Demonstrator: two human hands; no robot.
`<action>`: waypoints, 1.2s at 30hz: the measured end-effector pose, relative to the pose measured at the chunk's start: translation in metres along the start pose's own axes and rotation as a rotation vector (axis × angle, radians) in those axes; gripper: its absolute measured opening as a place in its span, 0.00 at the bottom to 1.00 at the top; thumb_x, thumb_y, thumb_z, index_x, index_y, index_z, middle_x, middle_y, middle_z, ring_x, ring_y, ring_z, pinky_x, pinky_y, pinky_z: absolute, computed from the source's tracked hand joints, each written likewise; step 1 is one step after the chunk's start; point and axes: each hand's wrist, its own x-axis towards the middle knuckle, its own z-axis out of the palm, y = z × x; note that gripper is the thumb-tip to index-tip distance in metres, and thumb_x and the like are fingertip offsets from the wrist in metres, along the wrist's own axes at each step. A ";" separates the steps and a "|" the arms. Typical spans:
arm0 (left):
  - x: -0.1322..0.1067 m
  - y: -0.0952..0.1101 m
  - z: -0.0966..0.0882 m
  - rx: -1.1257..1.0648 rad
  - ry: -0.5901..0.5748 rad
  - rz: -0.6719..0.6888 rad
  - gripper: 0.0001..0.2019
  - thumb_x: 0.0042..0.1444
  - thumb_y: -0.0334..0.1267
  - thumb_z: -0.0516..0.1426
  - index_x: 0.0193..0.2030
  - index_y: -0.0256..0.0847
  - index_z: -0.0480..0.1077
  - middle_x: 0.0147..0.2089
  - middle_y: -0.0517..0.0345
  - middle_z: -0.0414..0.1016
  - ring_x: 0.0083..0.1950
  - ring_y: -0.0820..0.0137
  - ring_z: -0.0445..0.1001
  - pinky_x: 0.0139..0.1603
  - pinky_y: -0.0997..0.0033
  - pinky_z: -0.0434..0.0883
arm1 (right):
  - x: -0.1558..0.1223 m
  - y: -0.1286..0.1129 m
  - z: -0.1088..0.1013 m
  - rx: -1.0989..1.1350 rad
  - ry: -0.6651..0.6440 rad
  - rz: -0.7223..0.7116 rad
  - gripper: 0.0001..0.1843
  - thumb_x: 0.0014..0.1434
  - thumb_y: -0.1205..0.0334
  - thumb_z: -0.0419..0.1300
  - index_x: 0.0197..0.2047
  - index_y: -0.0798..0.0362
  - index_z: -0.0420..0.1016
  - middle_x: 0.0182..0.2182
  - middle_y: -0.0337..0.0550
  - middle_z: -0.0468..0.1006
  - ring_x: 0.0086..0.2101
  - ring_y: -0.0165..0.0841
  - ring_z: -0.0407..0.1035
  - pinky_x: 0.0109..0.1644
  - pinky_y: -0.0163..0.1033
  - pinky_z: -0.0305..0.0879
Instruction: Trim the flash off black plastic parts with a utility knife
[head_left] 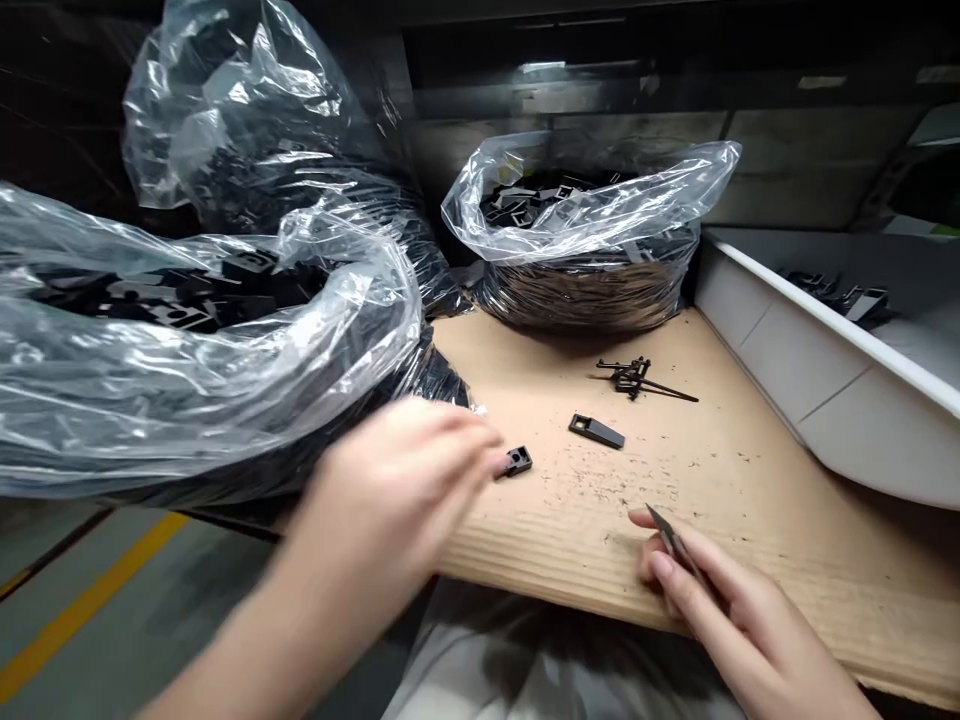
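— What crowds the desk (pixel 750 450)?

— Clear bags of black parts. A big slumped bag (pixel 187 340) fills nine o'clock, a taller bag (pixel 255 130) stands behind it at eleven, and a round open bag (pixel 592 240) sits at twelve. A white bin (pixel 817 380) runs along the three o'clock side. The big slumped bag bulges over the desk, just beside the left wrist.

— And loose on the surface?

— A tangle of black offcuts (pixel 637 378) at one o'clock, a flat black piece (pixel 596 431) near the middle, and dark shavings around them.

— The left hand (pixel 405 480)?

— It is blurred. The fingers are bunched and their tips meet a small black block (pixel 517 461) at the hand's three o'clock. Whether the grip has closed on it, I cannot tell.

— And the right hand (pixel 727 620)?

— It rests at five o'clock on the desk's near edge. The grip is narrow — fingers pinched on a thin blade (pixel 675 545) whose tip points to eleven.
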 end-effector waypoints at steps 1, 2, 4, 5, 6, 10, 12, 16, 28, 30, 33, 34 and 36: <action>0.003 0.003 0.016 0.070 -0.090 -0.002 0.08 0.55 0.36 0.53 0.37 0.39 0.74 0.40 0.50 0.73 0.42 0.60 0.68 0.43 0.60 0.67 | -0.003 0.000 0.000 0.011 -0.029 -0.037 0.19 0.61 0.54 0.48 0.50 0.52 0.68 0.31 0.43 0.76 0.35 0.33 0.72 0.41 0.33 0.68; 0.006 0.005 0.031 0.102 -0.129 -0.031 0.07 0.53 0.35 0.56 0.36 0.36 0.74 0.40 0.47 0.73 0.42 0.57 0.67 0.42 0.55 0.66 | -0.006 0.001 -0.001 0.024 -0.035 -0.071 0.18 0.62 0.56 0.46 0.51 0.51 0.67 0.28 0.41 0.75 0.30 0.31 0.72 0.37 0.32 0.69; 0.010 0.007 0.054 0.131 -0.160 -0.072 0.05 0.50 0.33 0.58 0.33 0.35 0.73 0.39 0.45 0.72 0.43 0.51 0.66 0.41 0.47 0.63 | -0.013 0.002 -0.001 0.012 0.036 -0.128 0.18 0.64 0.59 0.43 0.54 0.48 0.64 0.23 0.36 0.73 0.22 0.28 0.70 0.30 0.30 0.69; 0.010 0.008 0.061 0.133 -0.157 -0.080 0.04 0.51 0.32 0.57 0.33 0.35 0.73 0.39 0.45 0.72 0.43 0.51 0.65 0.41 0.46 0.63 | -0.016 0.003 -0.001 -0.025 0.093 -0.155 0.18 0.64 0.60 0.43 0.55 0.46 0.63 0.23 0.36 0.73 0.21 0.27 0.69 0.29 0.30 0.69; 0.009 0.010 0.065 0.106 -0.151 -0.072 0.05 0.52 0.31 0.56 0.34 0.36 0.73 0.39 0.46 0.72 0.43 0.52 0.66 0.41 0.48 0.63 | -0.019 0.003 -0.001 -0.081 0.147 -0.186 0.18 0.64 0.60 0.44 0.56 0.45 0.62 0.24 0.37 0.73 0.22 0.27 0.70 0.29 0.29 0.69; -0.008 0.028 0.068 -0.467 -0.197 -0.114 0.09 0.55 0.32 0.54 0.42 0.40 0.71 0.40 0.56 0.75 0.41 0.66 0.71 0.42 0.70 0.69 | -0.017 0.000 -0.003 -0.284 0.190 -0.303 0.17 0.61 0.61 0.49 0.53 0.48 0.66 0.35 0.43 0.75 0.35 0.33 0.73 0.34 0.31 0.70; -0.017 0.040 0.071 -0.773 -0.215 -0.219 0.09 0.54 0.32 0.56 0.41 0.41 0.72 0.40 0.59 0.77 0.40 0.70 0.73 0.41 0.78 0.70 | -0.012 -0.003 -0.002 -0.240 0.175 -0.321 0.14 0.61 0.64 0.48 0.49 0.49 0.69 0.33 0.43 0.74 0.34 0.32 0.72 0.34 0.32 0.70; -0.024 0.050 0.083 -0.913 -0.197 -0.304 0.10 0.52 0.28 0.56 0.41 0.41 0.73 0.41 0.62 0.78 0.42 0.73 0.74 0.41 0.84 0.69 | -0.008 -0.003 0.004 -0.167 0.178 -0.346 0.10 0.60 0.68 0.50 0.42 0.53 0.71 0.25 0.41 0.71 0.26 0.31 0.68 0.28 0.34 0.65; -0.023 0.045 0.087 -0.887 -0.149 -0.179 0.12 0.51 0.24 0.56 0.41 0.39 0.74 0.38 0.62 0.79 0.39 0.75 0.76 0.39 0.87 0.70 | -0.011 -0.003 0.007 -0.215 0.121 -0.331 0.10 0.60 0.69 0.50 0.41 0.52 0.70 0.25 0.41 0.68 0.25 0.31 0.63 0.28 0.35 0.60; -0.024 0.044 0.088 -0.890 -0.142 -0.156 0.12 0.51 0.25 0.56 0.41 0.40 0.74 0.38 0.63 0.79 0.38 0.76 0.76 0.39 0.88 0.70 | -0.011 -0.003 0.007 -0.214 0.138 -0.328 0.10 0.60 0.70 0.50 0.41 0.52 0.70 0.25 0.41 0.68 0.26 0.31 0.64 0.28 0.35 0.60; -0.025 0.043 0.089 -0.882 -0.150 -0.134 0.13 0.51 0.24 0.57 0.43 0.42 0.73 0.38 0.65 0.79 0.39 0.77 0.76 0.40 0.88 0.69 | -0.011 -0.002 0.009 -0.222 0.163 -0.330 0.10 0.60 0.70 0.50 0.42 0.52 0.70 0.24 0.40 0.68 0.26 0.31 0.64 0.27 0.35 0.60; -0.025 0.042 0.089 -0.881 -0.151 -0.128 0.14 0.51 0.24 0.57 0.44 0.42 0.73 0.39 0.65 0.79 0.39 0.77 0.76 0.40 0.88 0.69 | -0.011 -0.002 0.009 -0.231 0.170 -0.329 0.10 0.60 0.70 0.50 0.42 0.52 0.70 0.24 0.40 0.68 0.26 0.31 0.63 0.27 0.35 0.60; -0.025 0.041 0.089 -0.879 -0.142 -0.126 0.14 0.51 0.25 0.57 0.44 0.43 0.73 0.39 0.65 0.79 0.39 0.76 0.76 0.40 0.87 0.70 | -0.011 -0.003 0.011 -0.250 0.181 -0.325 0.10 0.60 0.70 0.50 0.41 0.53 0.70 0.25 0.41 0.68 0.26 0.31 0.64 0.28 0.35 0.60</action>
